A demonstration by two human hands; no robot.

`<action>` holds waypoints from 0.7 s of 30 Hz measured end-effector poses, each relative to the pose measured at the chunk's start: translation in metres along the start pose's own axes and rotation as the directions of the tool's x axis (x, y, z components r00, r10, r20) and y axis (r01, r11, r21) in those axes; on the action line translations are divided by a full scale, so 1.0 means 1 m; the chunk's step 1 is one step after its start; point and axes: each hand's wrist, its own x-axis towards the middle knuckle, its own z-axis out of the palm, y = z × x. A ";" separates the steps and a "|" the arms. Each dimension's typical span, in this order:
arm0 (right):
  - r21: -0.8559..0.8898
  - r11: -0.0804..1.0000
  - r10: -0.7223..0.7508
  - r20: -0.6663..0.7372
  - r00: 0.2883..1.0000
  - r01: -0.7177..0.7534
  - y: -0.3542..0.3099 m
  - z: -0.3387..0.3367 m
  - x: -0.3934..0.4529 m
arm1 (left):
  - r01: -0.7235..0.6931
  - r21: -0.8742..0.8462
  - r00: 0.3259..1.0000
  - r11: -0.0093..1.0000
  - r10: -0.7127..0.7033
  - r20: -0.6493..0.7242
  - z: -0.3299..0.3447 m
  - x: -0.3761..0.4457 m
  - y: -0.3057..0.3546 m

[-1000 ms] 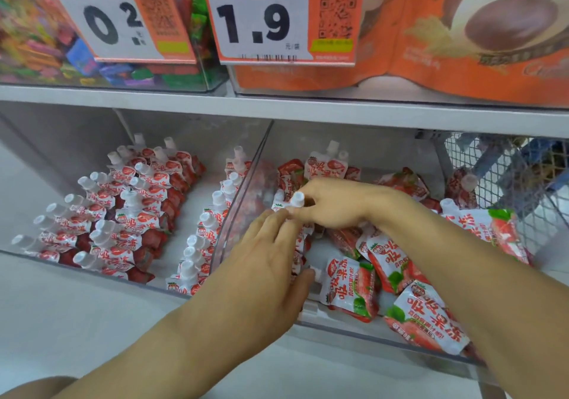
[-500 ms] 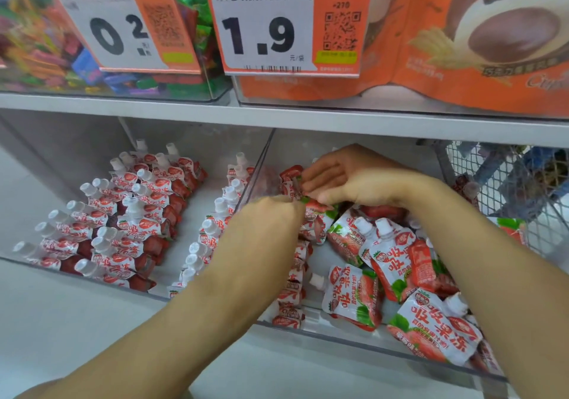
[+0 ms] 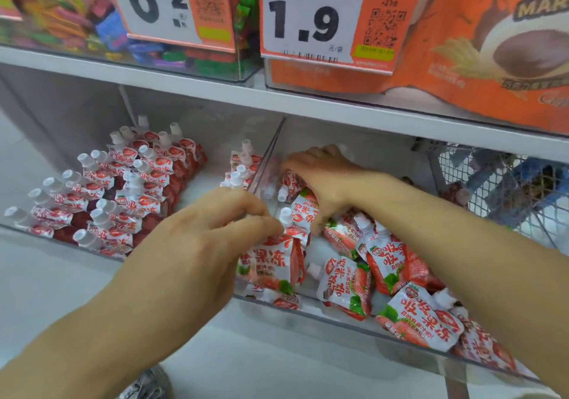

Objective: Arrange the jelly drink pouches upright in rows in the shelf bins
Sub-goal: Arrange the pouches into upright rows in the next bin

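Upper left of frame: clear bin of mixed coloured sweets, fronted by a price tag reading 0.2.

Lower left: left shelf bin, clear plastic, holding jelly drink pouches in upright rows, white caps up, red-and-white strawberry print. A shorter row of pouches stands against the bin's right wall, beside the clear divider.

Lower centre: left hand, fingers curled, pinching the top of a held pouch at the front left corner of the right bin; the pouch stands roughly upright with its printed face forward.

Upper centre: price tag reading 1.9, white and orange.

Centre: right hand, reaching into the rear left of the right shelf bin, fingers curled down over pouch tops there; whether it grips one, cannot tell.

Lower right: loose pouches lying tumbled and overlapping on the bin floor, several flat, one large pouch against the front wall.

Upper right: orange marshmallow bags on the upper shelf.

Far right: wire mesh basket, contents blurred.

Bottom edge: part of a shoe.
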 end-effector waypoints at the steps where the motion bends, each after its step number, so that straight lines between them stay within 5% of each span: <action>1: -0.043 0.999 0.012 -0.005 1.000 -0.012 0.000 0.000 0.003 | -0.011 -0.008 1.000 1.000 0.011 -0.016 0.003 -0.001 0.000; 10: -0.207 0.978 0.006 -0.040 0.999 -0.014 0.004 0.009 -0.003 | -0.067 -0.057 0.993 0.996 0.061 -0.099 0.011 0.003 -0.001; 17: -0.101 0.988 0.126 0.132 0.983 -0.113 0.001 0.010 -0.003 | -0.054 -0.075 0.996 0.996 0.048 -0.080 0.013 0.005 0.000; 21: -0.039 0.995 0.099 0.117 0.988 -0.095 0.007 0.003 0.001 | -0.042 -0.103 0.995 0.994 0.033 -0.093 0.012 0.005 -0.001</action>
